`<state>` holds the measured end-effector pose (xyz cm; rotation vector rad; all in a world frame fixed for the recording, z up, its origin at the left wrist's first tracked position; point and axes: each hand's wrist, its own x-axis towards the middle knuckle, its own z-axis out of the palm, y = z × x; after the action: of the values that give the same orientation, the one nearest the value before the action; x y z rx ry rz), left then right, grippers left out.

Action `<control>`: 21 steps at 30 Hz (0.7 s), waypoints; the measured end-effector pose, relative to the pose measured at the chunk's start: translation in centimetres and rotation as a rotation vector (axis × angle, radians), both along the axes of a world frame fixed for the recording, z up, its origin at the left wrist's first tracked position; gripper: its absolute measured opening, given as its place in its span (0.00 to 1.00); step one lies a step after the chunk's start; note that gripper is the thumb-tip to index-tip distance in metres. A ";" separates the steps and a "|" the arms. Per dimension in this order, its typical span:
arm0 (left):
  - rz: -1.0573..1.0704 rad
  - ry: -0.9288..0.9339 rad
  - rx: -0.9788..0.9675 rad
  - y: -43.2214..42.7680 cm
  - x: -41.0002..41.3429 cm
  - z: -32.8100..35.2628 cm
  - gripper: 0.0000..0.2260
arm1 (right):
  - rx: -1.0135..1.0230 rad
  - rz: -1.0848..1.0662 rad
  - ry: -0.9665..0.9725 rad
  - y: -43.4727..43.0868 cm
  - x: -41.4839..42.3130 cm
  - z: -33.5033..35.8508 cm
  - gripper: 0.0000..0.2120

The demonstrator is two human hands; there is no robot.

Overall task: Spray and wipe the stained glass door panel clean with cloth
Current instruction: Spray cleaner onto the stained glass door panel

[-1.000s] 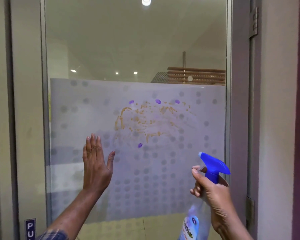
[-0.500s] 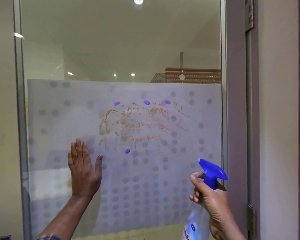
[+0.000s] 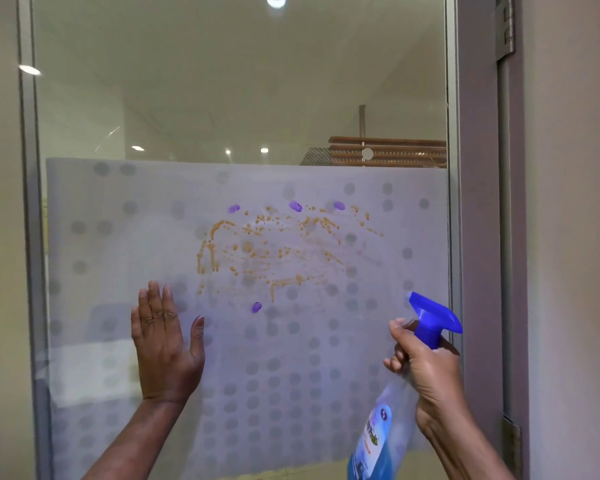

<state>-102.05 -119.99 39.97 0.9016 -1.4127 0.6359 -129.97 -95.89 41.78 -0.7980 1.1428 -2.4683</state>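
- The glass door panel (image 3: 243, 98) stands straight up in front of you. Its top part is clear, and its lower part is frosted with grey dots.
- The stain (image 3: 274, 251) sits in the middle of the frosted part. It is a wide orange-brown splash with drips running down, and four small purple marks (image 3: 295, 206) sit around it.
- Your left hand (image 3: 165, 344) is open and flat, with fingers pointing up. It seems to press on the glass, low and to the left of the stain. I think it is there to hold the door steady, and it stays clear of the mess.
- Your right hand (image 3: 426, 372) is closed around the neck of the spray bottle (image 3: 381, 434). One finger sits by the trigger, but you cannot tell if it is pulling.
- The bottle is held near the glass, low and to the right of the stain, close to the door frame (image 3: 478, 237).
- The bottle's long side runs up and down, leaning a little. Its blue nozzle (image 3: 430, 311) is at the top and points up and left, toward the stain.
- No cloth shows in view. I think you are about to spray, so wiping comes later.
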 end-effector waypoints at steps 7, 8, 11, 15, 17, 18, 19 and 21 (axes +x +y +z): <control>0.002 0.001 -0.014 -0.1 0.0 0.0 0.32 | -0.041 -0.019 0.018 -0.3 -0.1 3.9 0.06; 0.004 0.001 -0.013 -0.2 0.0 0.0 0.32 | -0.049 -0.015 0.023 -0.4 0.0 4.5 0.06; 0.004 0.002 -0.008 -0.2 -0.1 0.0 0.32 | -0.088 -0.002 0.038 -0.6 0.1 6.4 0.06; 0.004 0.000 0.000 -0.2 -0.1 0.0 0.33 | -0.122 0.005 0.062 -0.9 0.5 9.1 0.06; 0.000 -0.001 0.000 -0.2 -0.1 0.0 0.33 | -0.136 -0.002 0.069 -1.1 0.8 10.4 0.07; 0.002 0.000 -0.001 -0.2 0.0 0.0 0.33 | -0.140 -0.003 0.076 -1.2 1.0 11.0 0.07; 0.004 0.001 -0.003 -0.2 -0.1 0.0 0.33 | -0.143 -0.001 0.087 -1.4 1.3 11.6 0.07; 0.007 0.005 -0.006 -0.2 -0.1 -0.1 0.32 | -0.147 0.003 0.116 -1.6 1.8 12.5 0.07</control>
<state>-102.12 -120.19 39.89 0.9034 -1.4030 0.6428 -128.13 -97.51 54.26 -0.9955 1.0052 -2.5553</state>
